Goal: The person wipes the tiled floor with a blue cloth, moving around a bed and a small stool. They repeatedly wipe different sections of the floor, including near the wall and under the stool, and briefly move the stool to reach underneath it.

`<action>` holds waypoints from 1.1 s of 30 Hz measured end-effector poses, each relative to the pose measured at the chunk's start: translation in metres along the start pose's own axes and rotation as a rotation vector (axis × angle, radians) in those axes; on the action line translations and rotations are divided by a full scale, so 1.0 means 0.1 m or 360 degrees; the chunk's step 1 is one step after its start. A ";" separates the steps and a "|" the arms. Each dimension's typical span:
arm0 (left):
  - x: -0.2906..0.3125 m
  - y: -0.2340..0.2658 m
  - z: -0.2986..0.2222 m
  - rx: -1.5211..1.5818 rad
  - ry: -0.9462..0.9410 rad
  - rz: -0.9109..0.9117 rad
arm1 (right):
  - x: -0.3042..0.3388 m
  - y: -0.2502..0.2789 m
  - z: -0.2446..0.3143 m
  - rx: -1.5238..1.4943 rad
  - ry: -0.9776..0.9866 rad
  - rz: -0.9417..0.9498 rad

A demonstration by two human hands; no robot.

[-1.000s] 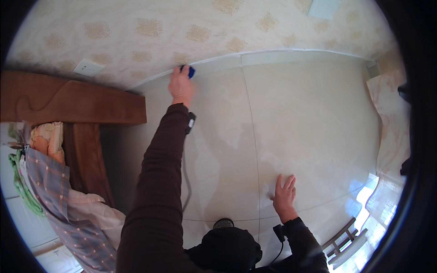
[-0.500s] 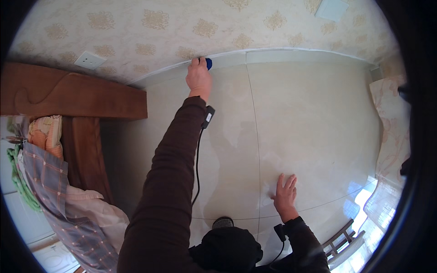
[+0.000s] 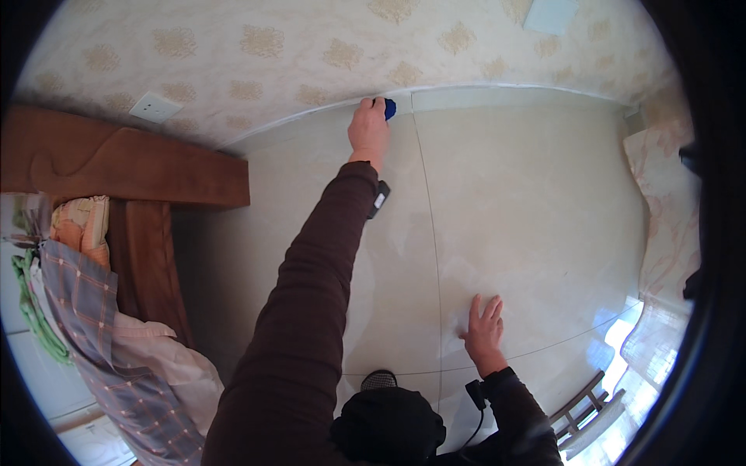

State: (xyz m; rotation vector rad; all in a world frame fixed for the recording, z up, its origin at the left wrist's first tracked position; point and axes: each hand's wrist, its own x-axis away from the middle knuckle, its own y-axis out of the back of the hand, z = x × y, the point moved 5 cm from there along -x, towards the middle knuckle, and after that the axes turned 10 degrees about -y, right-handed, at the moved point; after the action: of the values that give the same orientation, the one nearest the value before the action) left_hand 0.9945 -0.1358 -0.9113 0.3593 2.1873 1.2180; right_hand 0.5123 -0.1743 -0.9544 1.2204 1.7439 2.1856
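Note:
My left hand (image 3: 368, 130) is stretched far forward to the foot of the wall. Its fingers are closed round a small dark-blue object (image 3: 390, 109), mostly covered by the hand, so its kind cannot be made out. The object is up against the pale baseboard (image 3: 466, 96). At lower right, my right hand (image 3: 485, 334) is open with fingers spread, low over or resting on the pale tiled floor (image 3: 528, 225). It holds nothing. A small black box (image 3: 378, 199) sits at my left wrist, and another (image 3: 475, 394) with a cable at my right.
A brown wooden bed frame (image 3: 210, 180) stands at left, with checked bedding (image 3: 85, 287) hanging over its side. Patterned wallpaper with a socket (image 3: 155, 107) rises ahead. A pale curtain (image 3: 660, 202) hangs at right, near a dark wooden rack-like piece (image 3: 579, 408).
My left hand has slid to the right along the baseboard with the blue object, closer to the tile joint. My right hand has stayed in nearly the same place.

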 end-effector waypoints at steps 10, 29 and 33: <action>1.03 0.71 2.03 0.0534 0.1500 -0.0841 | -0.02 -0.08 0.00 0.0026 -0.0043 0.0085; 0.35 -0.38 1.44 0.1050 0.0955 -0.0378 | -0.04 -0.08 0.01 0.0020 -0.0061 0.0180; 0.16 -0.64 -0.15 0.0396 0.0071 0.0063 | -0.03 -0.05 0.01 0.0027 -0.0043 0.0136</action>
State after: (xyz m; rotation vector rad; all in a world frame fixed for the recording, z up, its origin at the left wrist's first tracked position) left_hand 0.9762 -0.1727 -0.9645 0.4830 2.3872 0.9834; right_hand 0.5131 -0.1738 -0.9605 1.3460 1.7349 2.1932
